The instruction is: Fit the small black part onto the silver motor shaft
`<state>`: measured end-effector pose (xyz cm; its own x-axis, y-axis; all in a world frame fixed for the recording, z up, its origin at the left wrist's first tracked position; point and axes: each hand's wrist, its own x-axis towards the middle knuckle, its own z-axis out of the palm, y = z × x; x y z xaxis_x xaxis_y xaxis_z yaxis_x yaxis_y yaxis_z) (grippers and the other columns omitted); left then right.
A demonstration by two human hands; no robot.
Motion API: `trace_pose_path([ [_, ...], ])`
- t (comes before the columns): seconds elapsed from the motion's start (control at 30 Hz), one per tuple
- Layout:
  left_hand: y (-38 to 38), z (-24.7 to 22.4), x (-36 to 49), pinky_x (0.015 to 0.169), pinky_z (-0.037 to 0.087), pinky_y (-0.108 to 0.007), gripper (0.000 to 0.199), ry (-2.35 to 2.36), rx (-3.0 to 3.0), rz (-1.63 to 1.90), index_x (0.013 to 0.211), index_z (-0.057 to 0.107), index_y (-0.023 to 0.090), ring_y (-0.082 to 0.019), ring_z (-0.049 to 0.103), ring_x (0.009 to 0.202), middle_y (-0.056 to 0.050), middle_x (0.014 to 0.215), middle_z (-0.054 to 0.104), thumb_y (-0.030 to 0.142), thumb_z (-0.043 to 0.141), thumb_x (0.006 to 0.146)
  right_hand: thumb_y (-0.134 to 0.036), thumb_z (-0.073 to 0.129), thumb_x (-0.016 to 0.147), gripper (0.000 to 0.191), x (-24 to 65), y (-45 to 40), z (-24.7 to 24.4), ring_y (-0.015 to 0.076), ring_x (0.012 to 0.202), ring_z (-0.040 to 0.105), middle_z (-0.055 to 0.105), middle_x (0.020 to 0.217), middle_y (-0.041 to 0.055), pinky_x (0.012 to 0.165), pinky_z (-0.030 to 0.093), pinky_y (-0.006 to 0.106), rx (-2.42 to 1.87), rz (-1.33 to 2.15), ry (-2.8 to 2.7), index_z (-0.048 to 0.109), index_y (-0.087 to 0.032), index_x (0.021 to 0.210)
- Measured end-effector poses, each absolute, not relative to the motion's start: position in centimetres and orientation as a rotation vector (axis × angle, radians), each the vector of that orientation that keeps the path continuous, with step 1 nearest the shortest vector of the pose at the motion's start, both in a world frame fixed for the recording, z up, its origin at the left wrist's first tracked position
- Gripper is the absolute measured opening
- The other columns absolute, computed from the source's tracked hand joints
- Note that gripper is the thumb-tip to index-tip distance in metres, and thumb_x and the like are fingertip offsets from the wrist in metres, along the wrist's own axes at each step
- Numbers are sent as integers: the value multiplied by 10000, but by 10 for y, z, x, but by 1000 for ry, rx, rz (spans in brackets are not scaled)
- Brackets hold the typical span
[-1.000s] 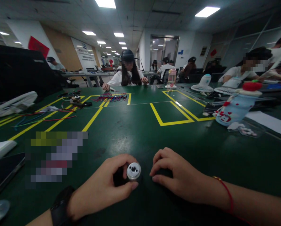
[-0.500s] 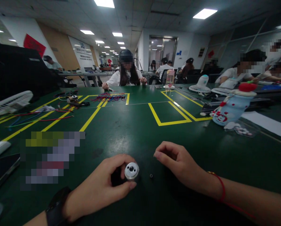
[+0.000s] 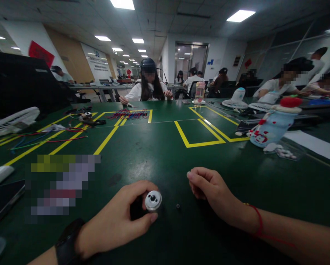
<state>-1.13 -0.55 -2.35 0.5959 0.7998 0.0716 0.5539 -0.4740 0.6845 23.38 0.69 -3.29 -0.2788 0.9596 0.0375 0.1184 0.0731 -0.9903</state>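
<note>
My left hand (image 3: pixel 118 215) is closed on the cylinder (image 3: pixel 153 201), a silvery metal piece gripped between my thumb below and my fingers behind it. Its round end faces me, showing a dark centre with a smaller dark hole on either side. The cylinder sits at the right-hand edge of my grip, on the side toward my other hand.

Just beside it, to the right, a small dark ring (image 3: pixel 178 206) lies on the green table (image 3: pixel 151 158), touching neither hand. It is closer to the cylinder than to my right hand (image 3: pixel 218 195), which is well apart from the cylinder. That hand is curled, fingers drawn in and thumb against the forefinger; I cannot tell whether anything is inside it.

I have a black watch (image 3: pixel 69 241) on my left wrist and a red cord (image 3: pixel 259 221) around my right. Beyond my left hand, a blurred-out patch (image 3: pixel 71 180) hides whatever lies there. Farther off on that side are loose wires (image 3: pixel 46 138) and a white fan (image 3: pixel 14 121). Yellow tape (image 3: pixel 206 143) marks shapes on the table ahead, with a tangle (image 3: pixel 130 114) of red and blue leads across some of it.

Out to the right, a pale blue bottle (image 3: pixel 274 127) with a red top leans beside a small packet (image 3: pixel 283 151) and a white sheet (image 3: pixel 314 145). Across the table sits a person (image 3: pixel 134 92) in white with a dark cap, both hands near the far edge.
</note>
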Motion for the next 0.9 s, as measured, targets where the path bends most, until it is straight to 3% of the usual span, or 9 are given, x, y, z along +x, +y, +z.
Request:
trace_pose_path([
  [0.13, -6, -23, -11, 776, 455, -320, 269, 1062, 2196, 509, 1024, 532, 226, -192, 570, 863, 1, 964, 618, 144, 588, 774, -396, 481, 920, 343, 235, 6, -30, 89, 521, 381, 421, 589, -46, 475, 316, 229, -1134, 1240, -1699, 473, -176, 656],
  [0.27, -5, -23, -10, 751, 456, -303, 270, 1052, 2197, 515, 1026, 531, 231, -184, 572, 842, 11, 944, 617, 134, 580, 778, -189, 626, 787, 101, 235, 2, -26, 91, 626, 458, 496, 794, -19, 539, 388, 219, -1121, 1011, -2049, 527, -175, 774],
  [0.43, -4, -26, -11, 768, 453, -313, 283, 1061, 2214, 516, 1041, 530, 243, -189, 571, 864, 11, 969, 615, 140, 588, 783, -140, 645, 723, 230, 234, -3, -29, 90, 671, 498, 510, 981, 3, 562, 436, 220, -1089, 922, -2240, 596, -197, 941],
  [0.63, -4, -30, -12, 771, 449, -313, 346, 1071, 2195, 558, 1117, 481, 268, -204, 557, 921, -1, 1040, 594, 186, 611, 807, -215, 672, 772, 80, 233, 0, -29, 95, 709, 517, 516, 980, 7, 601, 450, 226, -1071, 896, -2271, 668, -199, 850],
  [0.73, -4, -30, -10, 714, 449, -291, 334, 1060, 2139, 570, 1125, 458, 262, -188, 558, 856, -1, 987, 590, 249, 621, 834, -215, 653, 804, 91, 230, 1, -22, 82, 664, 499, 513, 973, 8, 578, 442, 222, -1033, 893, -2161, 652, -192, 892],
  [0.9, -2, -30, -6, 624, 408, -262, 287, 1053, 2151, 547, 1053, 525, 242, -163, 529, 737, 9, 882, 588, 388, 645, 837, -171, 651, 810, 134, 218, -1, -6, 100, 761, 515, 516, 962, 3, 651, 448, 220, -922, 755, -2081, 641, -204, 939],
])
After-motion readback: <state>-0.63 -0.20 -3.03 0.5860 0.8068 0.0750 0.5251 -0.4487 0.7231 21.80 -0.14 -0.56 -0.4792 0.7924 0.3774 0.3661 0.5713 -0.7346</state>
